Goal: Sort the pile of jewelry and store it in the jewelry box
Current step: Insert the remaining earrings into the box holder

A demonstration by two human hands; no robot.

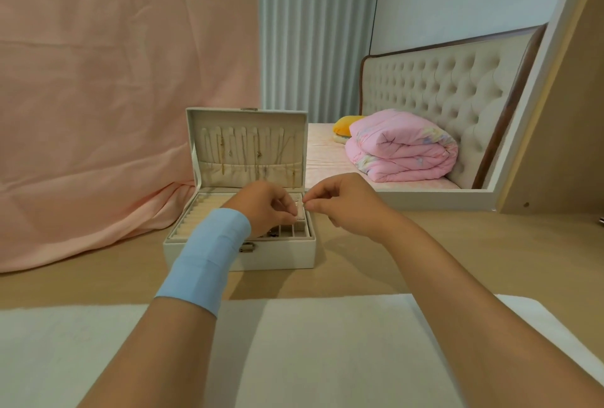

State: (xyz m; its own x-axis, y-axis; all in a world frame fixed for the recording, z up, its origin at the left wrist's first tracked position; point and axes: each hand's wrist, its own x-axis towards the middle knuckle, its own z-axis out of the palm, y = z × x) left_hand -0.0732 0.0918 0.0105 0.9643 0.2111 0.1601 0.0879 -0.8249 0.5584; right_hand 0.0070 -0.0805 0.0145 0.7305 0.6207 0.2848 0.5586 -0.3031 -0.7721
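Both hands are up over the open jewelry box (240,254). The left hand (261,208) pinches a little pink card (299,208). The right hand (343,203) pinches something tiny beside it. It could slip and fall between the little slots under the hands.

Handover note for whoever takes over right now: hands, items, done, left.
Left hand: over the open jewelry box, fingers pinched on a small pale card.
Right hand: pinching something tiny at the card's right edge; too small to identify.
Done: gold chains hang in the lid; a few dark pieces sit in the front compartments.
Left: place what both hands hold. No loose jewelry shows on the white mat, so the pile looks finished.
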